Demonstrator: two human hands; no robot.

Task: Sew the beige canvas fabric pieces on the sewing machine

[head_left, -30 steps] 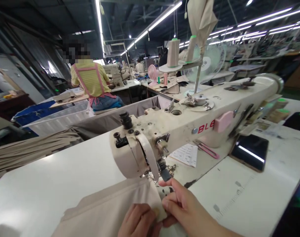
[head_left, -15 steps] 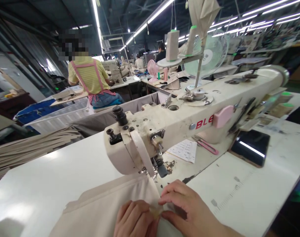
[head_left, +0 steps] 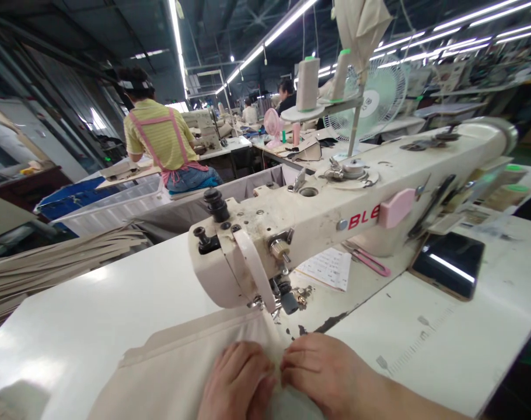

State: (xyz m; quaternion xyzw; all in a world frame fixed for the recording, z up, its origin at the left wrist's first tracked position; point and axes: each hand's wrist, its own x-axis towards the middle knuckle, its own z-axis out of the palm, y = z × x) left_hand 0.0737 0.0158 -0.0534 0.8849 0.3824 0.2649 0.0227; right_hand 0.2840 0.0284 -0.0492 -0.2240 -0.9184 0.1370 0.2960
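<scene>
A beige fabric piece [head_left: 182, 367] lies on the white sewing table [head_left: 94, 303], its edge under the head of a cream sewing machine [head_left: 335, 210]. My left hand [head_left: 237, 379] rests on the fabric with fingers curled and pressed down. My right hand [head_left: 322, 370] sits beside it, fingers bent and pinching the fabric's right edge just in front of the presser foot [head_left: 287, 300]. Both hands touch each other at the fabric edge.
A phone [head_left: 449, 265] and a paper slip [head_left: 329, 268] lie behind the machine, with pink tweezers [head_left: 370, 262] near them. Stacked beige strips [head_left: 51, 262] lie at left. A person in a yellow shirt [head_left: 160, 140] sits at another machine. Thread cones [head_left: 307, 84] and a fan [head_left: 379, 96] stand behind.
My right hand has dropped from near the presser foot down onto the fabric edge and closed against my left hand. The view shifted slightly.
</scene>
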